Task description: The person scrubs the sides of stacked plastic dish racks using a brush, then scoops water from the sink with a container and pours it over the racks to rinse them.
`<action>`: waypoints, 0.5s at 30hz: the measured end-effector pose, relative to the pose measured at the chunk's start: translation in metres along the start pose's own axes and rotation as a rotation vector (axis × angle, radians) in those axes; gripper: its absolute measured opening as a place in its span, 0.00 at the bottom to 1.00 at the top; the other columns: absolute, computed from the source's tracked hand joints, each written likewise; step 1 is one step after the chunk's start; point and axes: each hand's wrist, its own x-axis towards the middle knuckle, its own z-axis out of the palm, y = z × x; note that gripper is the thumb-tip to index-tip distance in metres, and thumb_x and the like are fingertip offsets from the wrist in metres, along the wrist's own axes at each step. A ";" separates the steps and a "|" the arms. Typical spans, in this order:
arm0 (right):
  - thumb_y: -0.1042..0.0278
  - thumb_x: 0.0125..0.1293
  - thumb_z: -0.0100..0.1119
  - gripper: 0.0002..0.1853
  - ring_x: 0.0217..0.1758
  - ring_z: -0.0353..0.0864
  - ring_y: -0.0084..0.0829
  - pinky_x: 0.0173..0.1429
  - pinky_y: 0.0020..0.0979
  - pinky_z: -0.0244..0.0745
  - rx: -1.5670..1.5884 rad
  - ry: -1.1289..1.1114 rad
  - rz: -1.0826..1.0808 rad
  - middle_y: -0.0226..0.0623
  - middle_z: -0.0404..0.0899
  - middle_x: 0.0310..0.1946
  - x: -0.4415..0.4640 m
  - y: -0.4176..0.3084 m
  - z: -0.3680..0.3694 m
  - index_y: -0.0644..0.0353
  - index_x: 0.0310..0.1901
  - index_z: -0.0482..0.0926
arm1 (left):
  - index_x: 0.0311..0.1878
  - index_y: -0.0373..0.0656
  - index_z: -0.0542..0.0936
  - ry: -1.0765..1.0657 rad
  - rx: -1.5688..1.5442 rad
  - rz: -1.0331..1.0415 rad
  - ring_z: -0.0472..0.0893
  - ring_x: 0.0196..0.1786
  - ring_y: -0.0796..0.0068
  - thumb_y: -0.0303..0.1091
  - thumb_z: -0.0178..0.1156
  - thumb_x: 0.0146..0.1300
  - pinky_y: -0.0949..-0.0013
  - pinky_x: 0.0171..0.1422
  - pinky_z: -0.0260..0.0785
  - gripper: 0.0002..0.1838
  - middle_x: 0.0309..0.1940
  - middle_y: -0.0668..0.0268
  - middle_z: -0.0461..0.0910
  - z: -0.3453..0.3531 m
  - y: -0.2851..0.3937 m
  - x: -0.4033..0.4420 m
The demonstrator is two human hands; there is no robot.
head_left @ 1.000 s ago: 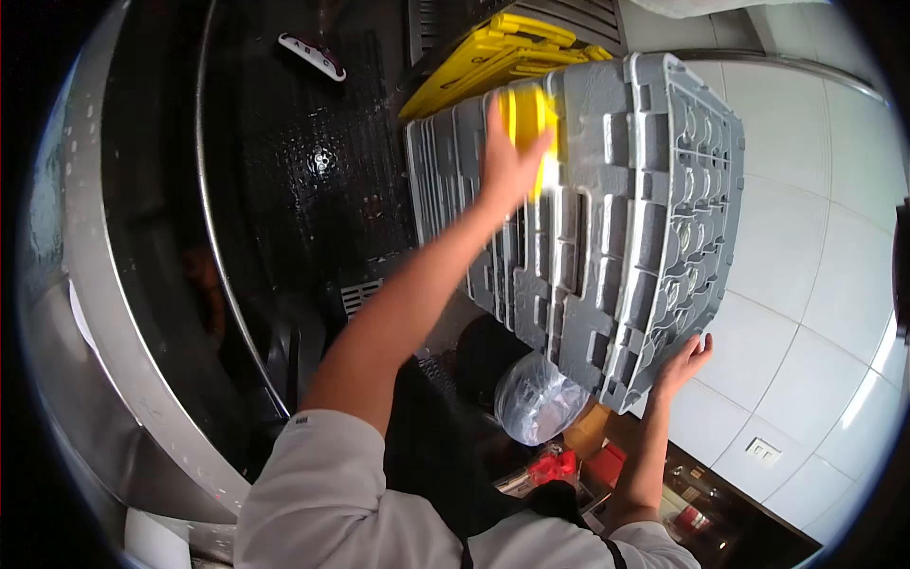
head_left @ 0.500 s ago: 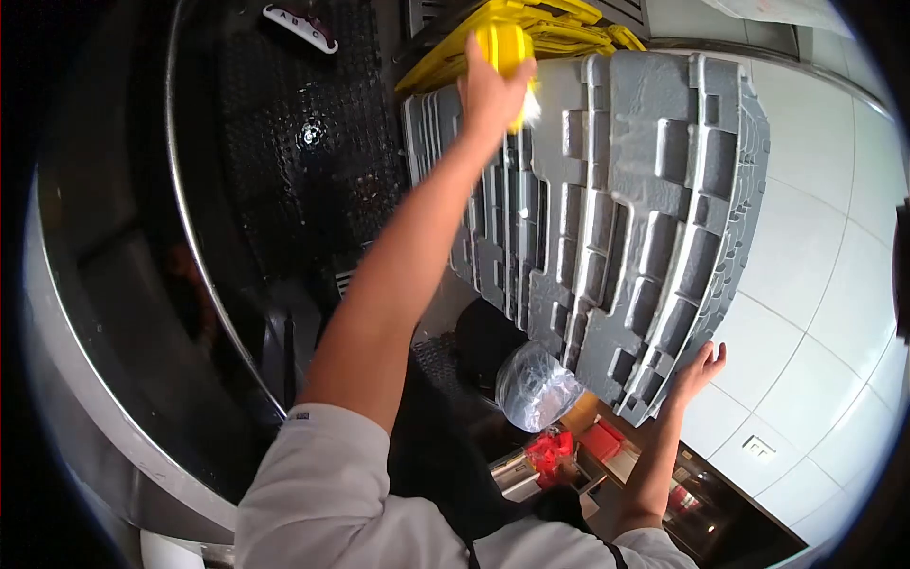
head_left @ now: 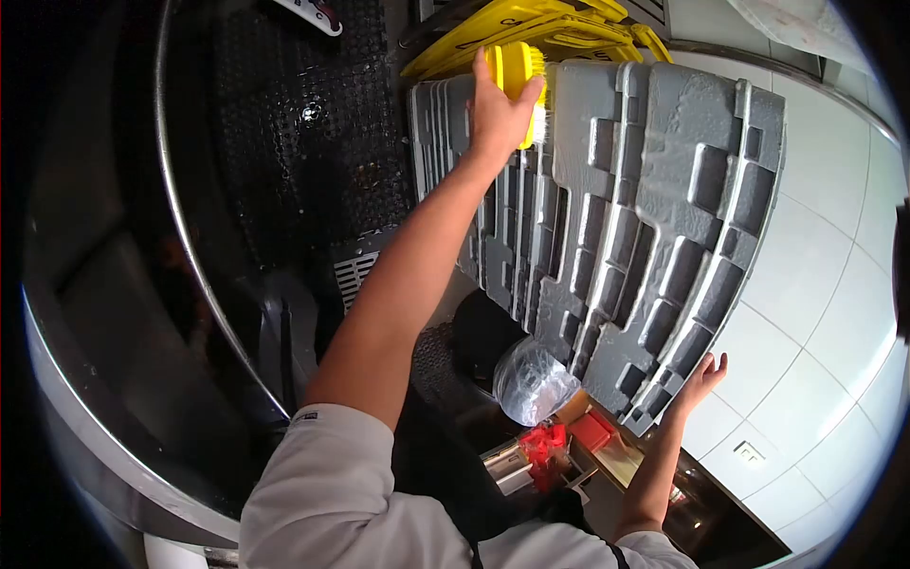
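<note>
- Gray plastic compartment rack [head_left: 626,256], tall and tilted in front of the person, ribbed side now facing the camera; surface looks wet.
- Versus 1.0 s ago: the rows of compartments on the rack's right end were visible then, only a sliver 0.5 s ago, now turned out of sight.
- Left hand [head_left: 498,109]: clamped on a yellow scrub brush [head_left: 512,71], thumb on one side, fingers on the other; white bristles toward the rack.
- Brush sits at the rack's upper edge; 1.0 s ago it was lower on the side and blurred, now sharper. Bristle contact: cannot tell for sure.
- Right hand [head_left: 697,382]: at the rack's lower right edge, visible fingers spread apart and pointing past it, same corner as in both earlier frames.
- Yellow lettered panels [head_left: 531,33] lean just behind the rack's upper edge; more of their right end shows now.
- White strip with letters [head_left: 313,13] on the black mat [head_left: 303,180]: whole 1.0 s ago, now cut by the top of the view.
- Clear plastic bag [head_left: 536,384] below the rack, near its lower edge.
- White tiled wall [head_left: 815,275] to the right, outlet [head_left: 749,453] low on it.
</note>
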 end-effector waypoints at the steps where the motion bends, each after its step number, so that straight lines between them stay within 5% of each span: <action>1: 0.56 0.79 0.52 0.29 0.52 0.74 0.29 0.61 0.31 0.69 0.005 -0.015 0.006 0.41 0.76 0.53 0.001 -0.002 0.000 0.63 0.73 0.58 | 0.78 0.44 0.51 -0.008 -0.018 -0.037 0.83 0.54 0.50 0.42 0.73 0.58 0.54 0.58 0.76 0.52 0.54 0.46 0.81 0.001 -0.001 -0.011; 7: 0.57 0.79 0.53 0.29 0.51 0.74 0.27 0.58 0.29 0.70 -0.005 -0.015 -0.028 0.40 0.77 0.50 0.005 0.006 0.002 0.63 0.73 0.58 | 0.80 0.46 0.45 -0.083 0.188 -0.039 0.82 0.58 0.47 0.46 0.69 0.63 0.51 0.65 0.73 0.52 0.59 0.44 0.78 -0.012 -0.029 -0.109; 11: 0.58 0.79 0.53 0.28 0.50 0.75 0.27 0.57 0.29 0.71 -0.035 -0.016 -0.001 0.39 0.77 0.50 0.004 -0.005 0.001 0.61 0.73 0.59 | 0.80 0.40 0.46 -0.097 -0.068 -0.273 0.82 0.58 0.50 0.43 0.71 0.61 0.55 0.64 0.74 0.54 0.59 0.41 0.77 -0.007 0.039 -0.011; 13: 0.62 0.79 0.52 0.27 0.48 0.72 0.27 0.56 0.29 0.70 -0.012 -0.022 -0.004 0.39 0.74 0.48 0.003 -0.006 0.002 0.63 0.73 0.58 | 0.78 0.36 0.49 0.050 -0.064 0.093 0.82 0.57 0.54 0.42 0.73 0.59 0.59 0.63 0.75 0.53 0.57 0.43 0.78 0.007 -0.015 0.043; 15: 0.63 0.79 0.52 0.28 0.48 0.71 0.28 0.57 0.30 0.70 0.015 -0.030 -0.014 0.39 0.73 0.48 0.005 -0.005 0.001 0.63 0.73 0.57 | 0.78 0.35 0.51 0.007 -0.121 0.021 0.81 0.57 0.57 0.42 0.74 0.59 0.58 0.62 0.74 0.52 0.57 0.47 0.78 -0.002 -0.025 0.036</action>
